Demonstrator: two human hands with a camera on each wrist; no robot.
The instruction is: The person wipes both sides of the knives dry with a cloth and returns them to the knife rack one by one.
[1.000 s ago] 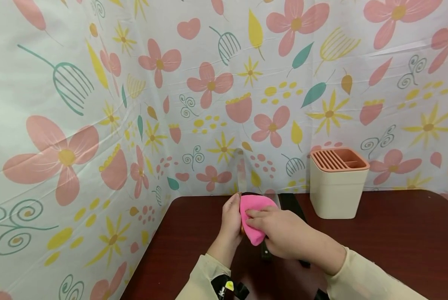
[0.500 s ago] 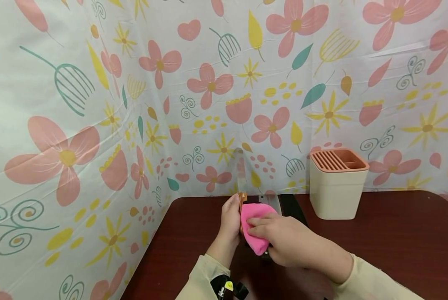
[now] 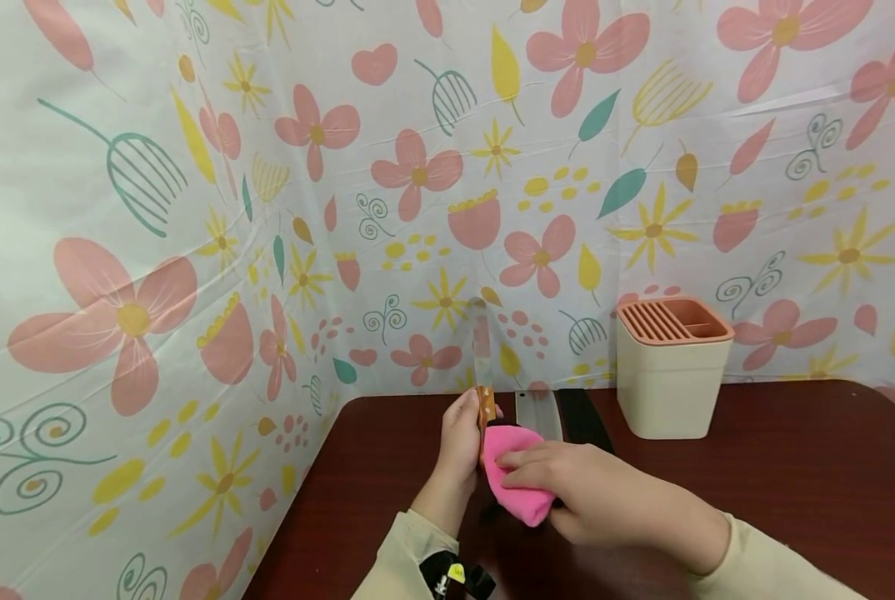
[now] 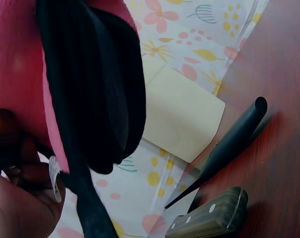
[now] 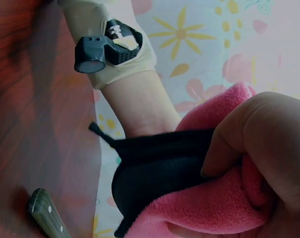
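My left hand (image 3: 460, 433) grips a knife (image 3: 486, 402) by its orange-brown riveted handle. Its shiny blade (image 3: 482, 342) points up and away, mirroring the patterned backdrop. In my right hand (image 3: 582, 487) is a pink plush cloth (image 3: 518, 475), pinched and pressed over the lower handle. The right wrist view shows black lining (image 5: 160, 178) and a strap on the cloth, with the thumb on the black part. Across the left wrist view the cloth's black edge (image 4: 95, 89) hides most of the left fingers and the handle.
On the dark red table (image 3: 815, 492) lie a riveted-handle knife (image 4: 209, 215) with a wide silver blade (image 3: 539, 415) and a black-handled knife (image 4: 234, 139) with a black blade (image 3: 584, 415). A cream knife holder (image 3: 672, 379) with an orange slotted top stands back right, near the flowered backdrop.
My right hand has drawn the pink cloth down the handle toward me and slightly right, uncovering the handle's upper part and the silver blade behind. My left hand has stayed nearly still.
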